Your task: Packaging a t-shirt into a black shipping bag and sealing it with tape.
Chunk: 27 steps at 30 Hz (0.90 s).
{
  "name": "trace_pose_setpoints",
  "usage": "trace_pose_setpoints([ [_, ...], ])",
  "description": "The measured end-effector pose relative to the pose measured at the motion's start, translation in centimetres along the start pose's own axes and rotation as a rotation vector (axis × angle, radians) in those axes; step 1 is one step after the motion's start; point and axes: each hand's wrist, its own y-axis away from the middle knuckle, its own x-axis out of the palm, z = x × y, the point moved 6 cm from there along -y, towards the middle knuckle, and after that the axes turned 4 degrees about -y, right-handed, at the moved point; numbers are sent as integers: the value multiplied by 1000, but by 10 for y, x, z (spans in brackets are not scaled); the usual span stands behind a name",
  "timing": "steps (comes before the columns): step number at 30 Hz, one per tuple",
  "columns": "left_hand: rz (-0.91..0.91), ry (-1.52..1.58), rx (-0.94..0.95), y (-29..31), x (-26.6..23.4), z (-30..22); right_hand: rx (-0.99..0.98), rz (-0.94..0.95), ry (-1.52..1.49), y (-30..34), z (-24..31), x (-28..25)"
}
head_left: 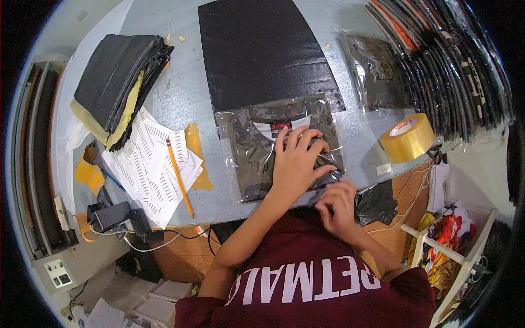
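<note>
A folded camouflage garment in a clear plastic bag (249,150) lies at the table's near edge, its collar label showing through. My left hand (298,161) presses flat on it, fingers spread and thumb pointing right. By the bag's near right corner is my right hand (338,210), its fingers curled together and slightly blurred. Whatever those fingers may pinch is hidden. The bag overlaps the near end of a large black sheet (262,54).
A roll of yellowish tape (407,138) and another bagged garment (377,71) lie to the right, beside a tall row of bagged garments (448,71). At left are folded black cloths (117,76), printed papers (147,164), a pencil (179,177) and black adapters (112,217).
</note>
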Motion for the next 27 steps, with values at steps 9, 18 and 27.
trace_pose_setpoints([
  [9, 61, 109, -13, -1, -7, 2, 306, -110, -334, -6, -22, -32],
  [18, 68, 589, -136, -3, -26, 4, 733, -278, -1115, -28, -55, -35],
  [27, 20, 562, -125, -3, -31, -6, 664, -180, -893, -37, -42, -34],
])
